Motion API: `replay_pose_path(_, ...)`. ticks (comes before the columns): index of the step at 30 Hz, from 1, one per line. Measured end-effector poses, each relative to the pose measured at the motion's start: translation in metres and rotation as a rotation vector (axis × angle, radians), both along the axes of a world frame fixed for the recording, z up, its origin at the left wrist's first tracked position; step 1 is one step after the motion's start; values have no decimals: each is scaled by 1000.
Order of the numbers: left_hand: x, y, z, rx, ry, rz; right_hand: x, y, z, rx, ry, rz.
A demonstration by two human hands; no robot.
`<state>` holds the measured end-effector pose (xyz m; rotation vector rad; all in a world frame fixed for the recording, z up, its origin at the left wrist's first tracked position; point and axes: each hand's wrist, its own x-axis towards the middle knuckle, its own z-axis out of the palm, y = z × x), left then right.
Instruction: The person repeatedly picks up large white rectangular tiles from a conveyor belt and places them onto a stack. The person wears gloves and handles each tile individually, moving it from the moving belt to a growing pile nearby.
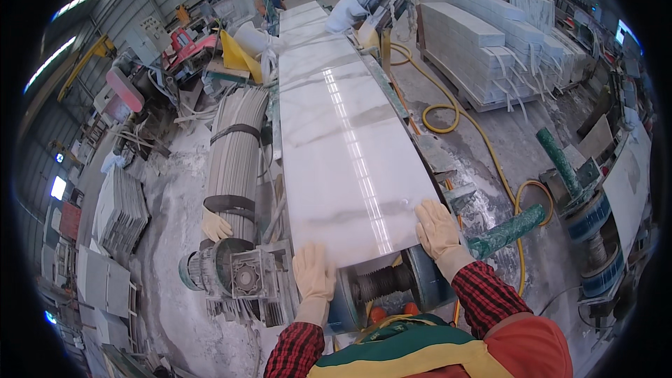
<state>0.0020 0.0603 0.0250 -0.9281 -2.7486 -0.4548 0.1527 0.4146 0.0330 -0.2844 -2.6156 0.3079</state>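
A long polished white marble slab [322, 189] with grey veins lies lengthwise before me, its near end close to my body. At its near left corner rests my left hand [313, 276], in a pale cream rubber glove, fingers stretched forward. My right hand [439, 234], gloved alike, lies on the slab's right edge near the same end, its fingers extended and its thumb side hidden from clear view. Neither hand is wrapped round anything. Below the slab's near end, between my hands, shows a dark threaded roller shaft [383, 283] with blue wheels [428, 273] at its sides.
Left of the slab stand a ribbed grey roll [234, 150], a loose glove [215, 225] and a motor [210, 266]. A yellow hose [483, 136] winds over the floor at right, near a green post [507, 229]. Stacked stone blocks [462, 49] and a machine [360, 3] stand farther off.
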Motion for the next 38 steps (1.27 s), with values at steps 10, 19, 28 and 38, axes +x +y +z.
replay_pose_path(10, 7, -5, -3, -8, 13, 7, 5, -4, -3, -16, -49, -21)
replay_pose_path(19, 11, -9, -3, 7, 10, -5, 9, -8, 3, -16, -11, -16)
replay_pose_path(28, 16, -10, -1, 10, -3, -5, 14, -10, -1, 27, 63, -11)
replay_pose_path(38, 23, -12, 0, 18, -1, 3, 20, -14, 5, -11, 59, -7)
